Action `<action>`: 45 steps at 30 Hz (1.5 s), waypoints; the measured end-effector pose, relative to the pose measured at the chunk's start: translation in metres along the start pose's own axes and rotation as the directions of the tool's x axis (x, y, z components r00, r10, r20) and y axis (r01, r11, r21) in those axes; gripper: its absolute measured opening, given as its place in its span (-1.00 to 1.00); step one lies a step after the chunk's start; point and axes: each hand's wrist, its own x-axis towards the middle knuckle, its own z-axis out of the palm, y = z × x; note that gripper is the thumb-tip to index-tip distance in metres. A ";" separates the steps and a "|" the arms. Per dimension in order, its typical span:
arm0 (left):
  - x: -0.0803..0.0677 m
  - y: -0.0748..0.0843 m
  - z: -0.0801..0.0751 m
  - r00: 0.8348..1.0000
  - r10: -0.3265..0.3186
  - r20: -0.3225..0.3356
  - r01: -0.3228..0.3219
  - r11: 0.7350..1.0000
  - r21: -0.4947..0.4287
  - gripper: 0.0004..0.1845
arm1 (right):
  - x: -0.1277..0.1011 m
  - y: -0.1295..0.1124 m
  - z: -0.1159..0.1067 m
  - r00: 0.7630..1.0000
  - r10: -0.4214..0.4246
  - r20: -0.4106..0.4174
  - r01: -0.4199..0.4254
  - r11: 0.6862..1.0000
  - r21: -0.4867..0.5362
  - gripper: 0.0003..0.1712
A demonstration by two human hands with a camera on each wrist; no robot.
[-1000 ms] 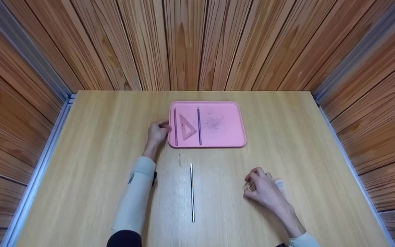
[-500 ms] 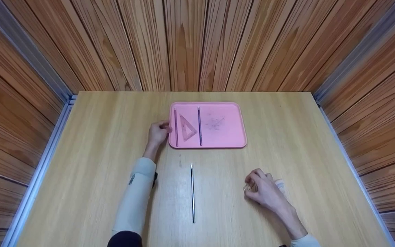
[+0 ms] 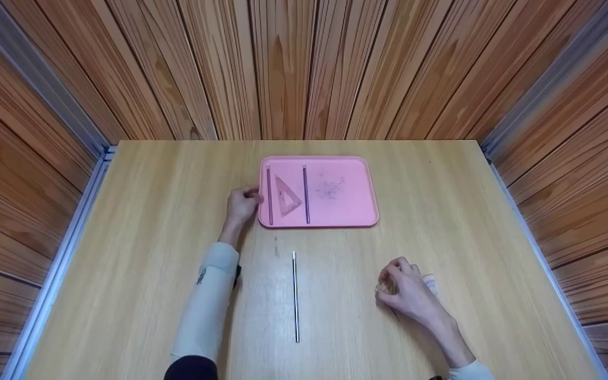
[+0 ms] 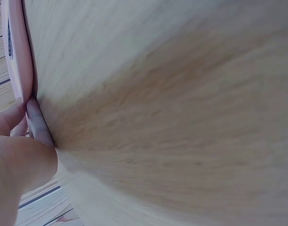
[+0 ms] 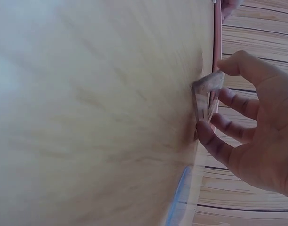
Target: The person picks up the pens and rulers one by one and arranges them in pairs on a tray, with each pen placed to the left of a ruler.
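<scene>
Scarcely anything has shifted since half a second ago: the left hand (image 3: 242, 205) pinches the pink tray (image 3: 354, 211) by its rim, while the right hand (image 3: 412, 295), well apart, grips a clear triangle (image 5: 209, 83) that could slip should its thin edges twist.

Clear triangle (image 5: 208, 84) slightly turned in the right grip (image 3: 411, 294), dark sliver (image 3: 395, 315) now showing beneath it

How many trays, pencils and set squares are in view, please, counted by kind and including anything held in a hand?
Tray: 1
Pencils: 3 (two in the tray, one outside it)
Set squares: 2 (one in the tray, one in the right hand)
Total: 6
</scene>
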 end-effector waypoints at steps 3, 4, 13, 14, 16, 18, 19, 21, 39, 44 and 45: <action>-0.002 0.000 0.000 1.000 -0.002 0.001 0.002 1.000 -0.003 -0.64 | 0.000 0.000 0.000 1.000 -0.016 -0.003 0.016 1.000 -0.003 -0.72; -0.002 0.000 0.000 1.000 -0.002 0.003 0.002 1.000 -0.004 -0.64 | 0.000 0.000 0.000 1.000 -0.023 -0.004 0.023 1.000 -0.003 -0.72; -0.002 0.001 0.000 1.000 0.001 0.000 -0.001 1.000 -0.006 -0.64 | 0.002 0.000 -0.001 0.999 -0.023 -0.027 0.023 1.000 0.008 -0.73; -0.002 0.001 -0.001 1.000 0.000 0.001 0.000 1.000 -0.002 -0.63 | 0.002 0.000 -0.001 0.999 -0.024 -0.028 0.024 1.000 0.008 -0.73; -0.002 0.001 -0.001 1.000 0.003 0.004 -0.003 1.000 0.001 -0.63 | 0.002 -0.001 -0.001 0.999 -0.032 -0.042 0.032 0.999 0.016 -0.74; -0.003 0.001 -0.001 1.000 0.006 0.006 -0.006 1.000 -0.008 -0.64 | 0.002 -0.002 0.000 0.997 -0.045 -0.061 0.047 0.998 0.030 -0.74; -0.003 0.001 -0.002 1.000 0.007 0.007 -0.007 1.000 -0.012 -0.64 | 0.002 -0.003 0.000 0.996 -0.052 -0.071 0.054 0.998 0.034 -0.74; -0.004 0.001 -0.002 1.000 0.007 0.009 -0.007 1.000 -0.019 -0.64 | 0.002 -0.003 0.000 0.994 -0.065 -0.090 0.069 0.997 0.040 -0.74; -0.003 0.002 -0.001 1.000 0.021 -0.023 -0.021 1.000 -0.010 -0.64 | 0.004 -0.002 0.005 0.988 -0.090 -0.125 0.091 0.996 0.002 -0.77; -0.003 0.002 -0.001 1.000 -0.015 0.001 0.015 1.000 -0.013 -0.62 | 0.008 -0.005 0.003 0.988 -0.094 -0.126 0.094 0.996 -0.009 -0.77; -0.003 0.002 -0.001 1.000 -0.015 0.003 0.015 1.000 -0.015 -0.63 | 0.010 -0.006 0.001 0.987 -0.100 -0.129 0.099 0.995 -0.012 -0.77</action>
